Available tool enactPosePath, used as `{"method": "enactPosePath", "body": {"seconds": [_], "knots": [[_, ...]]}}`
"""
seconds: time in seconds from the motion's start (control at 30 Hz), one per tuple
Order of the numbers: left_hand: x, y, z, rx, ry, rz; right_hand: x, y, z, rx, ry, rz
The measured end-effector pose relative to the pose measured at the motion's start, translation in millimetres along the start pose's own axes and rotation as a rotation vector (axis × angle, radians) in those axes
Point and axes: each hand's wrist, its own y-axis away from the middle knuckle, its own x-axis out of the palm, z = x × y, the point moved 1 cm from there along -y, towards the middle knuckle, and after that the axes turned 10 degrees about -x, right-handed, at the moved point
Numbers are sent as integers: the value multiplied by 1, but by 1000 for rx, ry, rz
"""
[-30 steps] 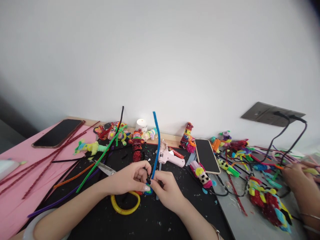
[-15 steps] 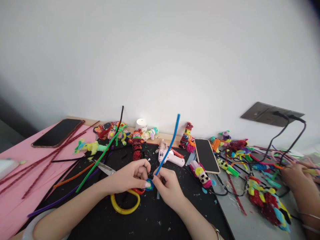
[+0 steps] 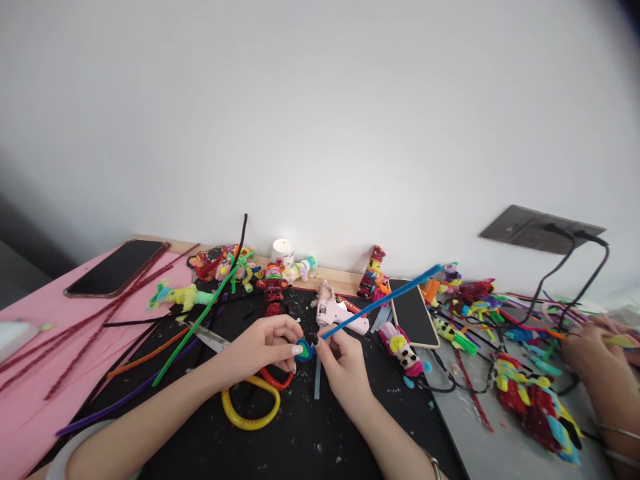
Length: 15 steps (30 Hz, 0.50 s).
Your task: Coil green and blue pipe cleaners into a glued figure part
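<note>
My left hand pinches a small blue coil of pipe cleaner above the black mat. My right hand is closed on the blue pipe cleaner just beside the coil. Its free end slants up and to the right, toward a phone. Yellow-handled scissors lie under my left hand. A white glue gun rests right behind my hands.
Finished pipe-cleaner figures line the wall. Loose green, red and purple stems lie at left on pink paper, near another phone. Another person's hand works at far right among colourful pieces and black cables.
The free end of the blue pipe cleaner has swung from upright down to the right, as my right hand turns it around the coil. My hands shifted slightly.
</note>
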Motion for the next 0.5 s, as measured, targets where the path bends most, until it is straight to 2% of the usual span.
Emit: {"method": "enactPosePath", "body": {"seconds": [0.3, 0.5], "knots": [[-2, 1, 1, -7, -23, -62, 0, 1, -2, 14, -26, 8], [-4, -2, 3, 26, 15, -41, 0, 1, -1, 13, -20, 8]]}}
